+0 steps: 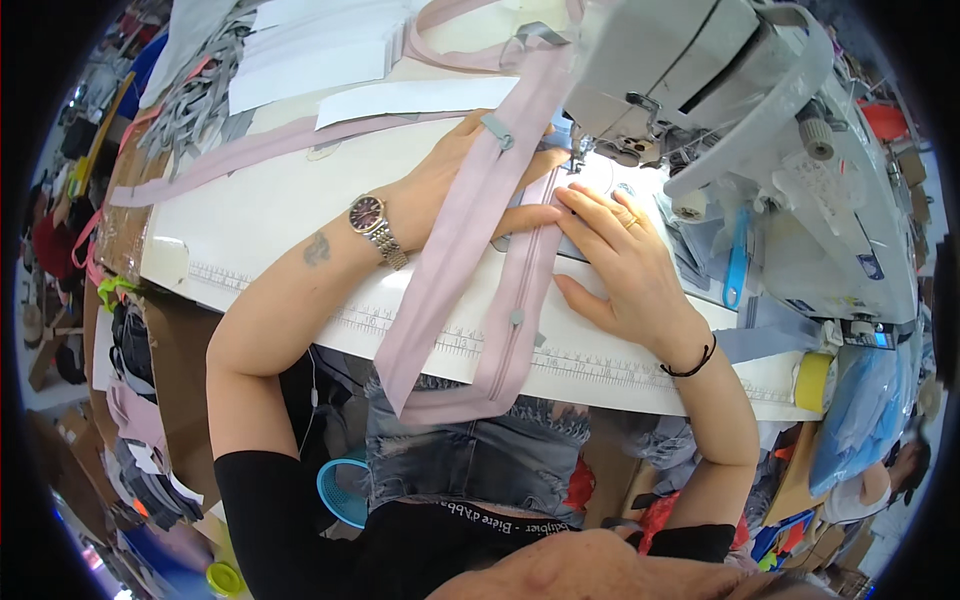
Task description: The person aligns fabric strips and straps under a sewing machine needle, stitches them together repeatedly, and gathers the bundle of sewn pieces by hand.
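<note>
A long pink zipper strip (530, 280) runs under the sewing machine's needle and presser foot (577, 150). Its loop hangs over the table's front edge, and its upper run crosses in front of my left hand (465, 170). Grey zipper sliders (498, 132) sit on the strip. My left hand reaches toward the presser foot, thumb and forefinger stretched apart, with the thumb touching the strip; its other fingers are partly hidden. My right hand (625, 250) lies flat at the strip's right edge, fingertips just below the foot and thumb spread away.
The sewing machine (690, 60) fills the upper right. Blue-handled snips (737, 258) and yellow tape (813, 382) lie at its near side. White sheets (310, 55) and grey strips (205, 105) occupy the far left. A printed ruler (360, 318) follows the table's front edge.
</note>
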